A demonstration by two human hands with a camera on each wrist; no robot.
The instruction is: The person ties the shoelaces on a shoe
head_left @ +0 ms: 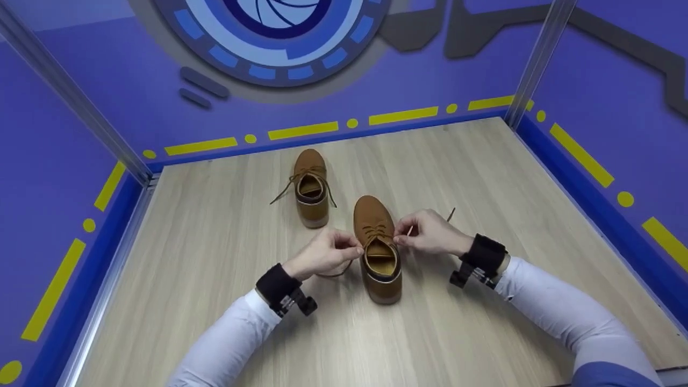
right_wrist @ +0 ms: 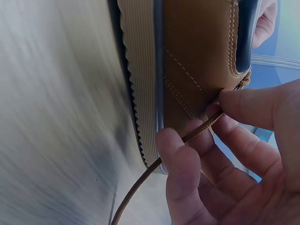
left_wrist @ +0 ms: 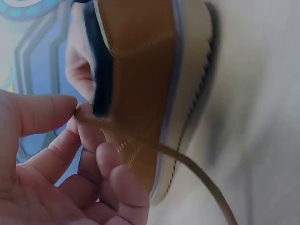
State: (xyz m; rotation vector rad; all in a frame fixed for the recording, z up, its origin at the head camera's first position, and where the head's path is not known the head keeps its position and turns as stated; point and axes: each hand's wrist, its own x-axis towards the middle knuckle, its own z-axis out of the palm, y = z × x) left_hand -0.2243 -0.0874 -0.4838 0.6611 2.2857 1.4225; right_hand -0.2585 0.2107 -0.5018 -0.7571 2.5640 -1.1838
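Note:
A brown lace-up shoe (head_left: 371, 215) stands on the wooden table, toe pointing away from me, its collar dark. At its left side my left hand (head_left: 329, 251) pinches a brown shoelace (left_wrist: 197, 171) between thumb and index finger; the free length hangs down past the sole. On the opposite side my right hand (head_left: 430, 232) pinches the other end of the lace (right_wrist: 140, 180) close to the eyelets, with the tail running out beneath the fingers. Crossed lacing shows over the tongue in the head view. Both hands are near the shoe's opening.
A second brown shoe (head_left: 310, 161) stands farther back to the left, its laces lying loose to both sides. Blue-purple panels (head_left: 301, 115) with yellow dashes wall the wooden tabletop (head_left: 215, 242) at the back and sides. Metal posts (head_left: 543, 59) mark the corners.

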